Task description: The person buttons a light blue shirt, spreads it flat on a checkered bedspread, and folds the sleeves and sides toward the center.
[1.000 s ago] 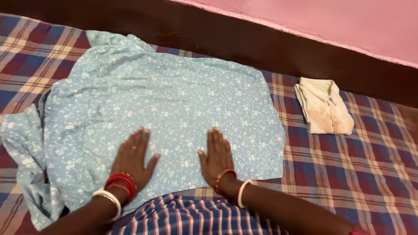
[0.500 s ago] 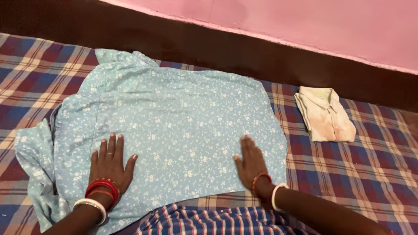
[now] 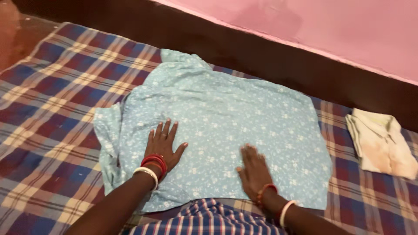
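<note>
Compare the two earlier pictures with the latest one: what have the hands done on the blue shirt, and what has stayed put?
Both flat hands slid apart, left hand leftward, right hand rightward, over the blue floral shirt. Neither grips anything. The shirt and folded cream shirt stay on the checked bedsheet.

Plaid bedsheet [image 3: 52,91] — folded cream shirt [image 3: 383,146]

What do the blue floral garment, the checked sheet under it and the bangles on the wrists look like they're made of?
The garment looks like thin woven cotton, matte: it lies limp with soft creases. The sheet seems a coarser woven cotton, its check apparently woven in. The red bangles look glossy, perhaps plastic or glass; the white bangle too, though the material is uncertain.
</note>
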